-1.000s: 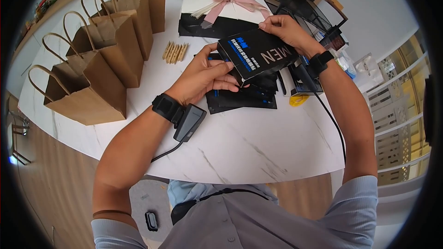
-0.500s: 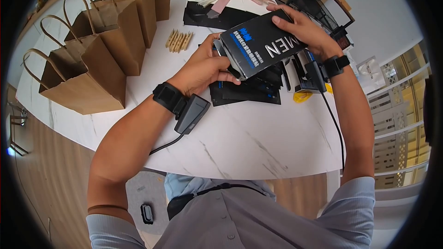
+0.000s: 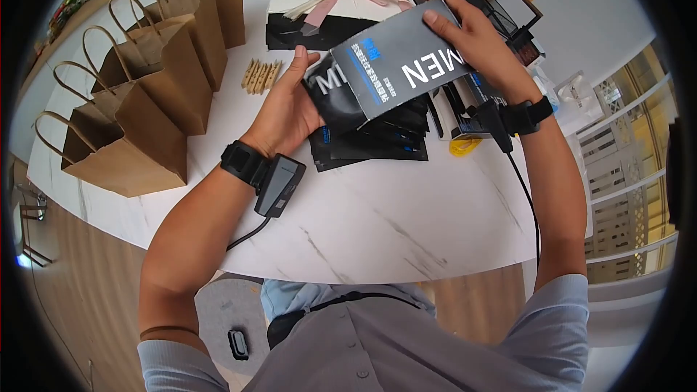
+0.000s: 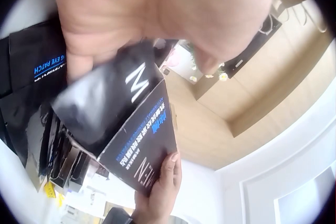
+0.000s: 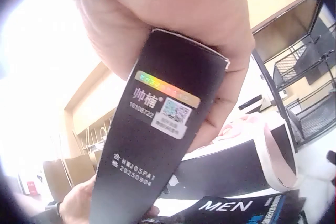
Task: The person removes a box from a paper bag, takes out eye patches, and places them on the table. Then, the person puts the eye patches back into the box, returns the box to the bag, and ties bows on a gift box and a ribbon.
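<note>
My right hand [image 3: 479,43] grips a black eye patch box [image 3: 396,65] marked MEN by its far end, thumb on the printed face. Out of the box's near end sticks a glossy black sachet [image 3: 334,91], its white letters partly showing. Beside it my left hand [image 3: 283,112] is spread with the thumb raised, the fingers partly hidden by the sachet. In the left wrist view, the sachet [image 4: 113,95] lies close under the left palm. The right wrist view shows the box's narrow side [image 5: 152,129] with a label and printed code. Black packets [image 3: 370,141] lie piled on the table below.
Several brown paper bags [image 3: 131,138] line the table's left side. Small wooden clothespins [image 3: 260,76] lie nearby. A black-and-white box with a pink ribbon [image 3: 341,0] sits at the back. A yellow item [image 3: 465,147] and a black mesh rack [image 3: 501,0] are at the right.
The sachet has come out of the box's near end. My left thumb and fingers have let go of the box and spread. The right hand has shifted its hold and tilted the box.
</note>
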Demonstrator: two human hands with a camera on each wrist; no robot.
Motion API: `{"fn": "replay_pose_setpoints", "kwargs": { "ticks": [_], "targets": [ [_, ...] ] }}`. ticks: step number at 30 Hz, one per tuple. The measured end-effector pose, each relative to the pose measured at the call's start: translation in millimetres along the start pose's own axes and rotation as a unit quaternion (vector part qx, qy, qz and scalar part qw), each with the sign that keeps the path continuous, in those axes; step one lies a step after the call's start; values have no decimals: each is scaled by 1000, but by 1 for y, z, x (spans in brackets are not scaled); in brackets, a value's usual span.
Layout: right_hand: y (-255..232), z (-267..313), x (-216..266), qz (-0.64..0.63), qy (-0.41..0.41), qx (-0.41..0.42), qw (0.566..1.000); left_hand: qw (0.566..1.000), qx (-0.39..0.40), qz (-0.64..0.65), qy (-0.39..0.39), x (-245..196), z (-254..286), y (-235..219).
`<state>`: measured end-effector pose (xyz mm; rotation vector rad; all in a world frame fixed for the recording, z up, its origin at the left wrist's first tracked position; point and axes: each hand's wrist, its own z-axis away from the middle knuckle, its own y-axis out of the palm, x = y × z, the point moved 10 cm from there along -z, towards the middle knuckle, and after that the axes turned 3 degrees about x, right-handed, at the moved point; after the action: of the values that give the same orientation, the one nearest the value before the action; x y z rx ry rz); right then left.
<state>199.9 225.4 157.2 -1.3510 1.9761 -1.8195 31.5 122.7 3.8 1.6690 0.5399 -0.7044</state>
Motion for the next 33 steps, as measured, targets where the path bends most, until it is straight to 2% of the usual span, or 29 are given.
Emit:
{"fn": "replay_pose_setpoints", "kwargs": {
  "ticks": [4,6,10,12,14,21,24,26,28,30,31,32,33],
  "targets": [
    [-19,4,3,-62,9,-17,998,999,22,-19,15,-3,-4,-10],
    [-31,6,-5,-53,23,-29,998,998,-55,-41,10,-3,1,-17],
    [-46,13,-23,-63,43,-25,997,996,-60,-69,19,-2,2,-15],
    [-56,20,-30,-72,60,-44,995,989,-93,-109,44,-8,3,-23],
    [-66,26,-50,-118,68,-45,990,988,-83,-120,59,-9,2,-24],
    [-100,68,-140,-222,197,-73,952,969,-107,-216,59,-14,7,-16],
    [-108,85,-170,-261,226,-78,935,949,-90,-285,97,-17,6,-10],
    [-110,93,-187,-289,220,-95,927,856,-98,-472,188,-34,11,4],
    [-107,101,-203,-329,240,-81,910,873,-87,-445,181,-32,11,8],
    [-108,104,-213,-328,238,-90,910,864,-106,-483,96,-25,7,-8],
    [-107,105,-216,-314,250,-86,912,888,-81,-441,103,-21,4,-12],
    [-104,105,-220,-300,262,-81,913,887,-82,-443,103,-20,2,-17],
    [-105,108,-228,-298,282,-104,906,851,-92,-496,146,-29,5,-16]
  ]
}}
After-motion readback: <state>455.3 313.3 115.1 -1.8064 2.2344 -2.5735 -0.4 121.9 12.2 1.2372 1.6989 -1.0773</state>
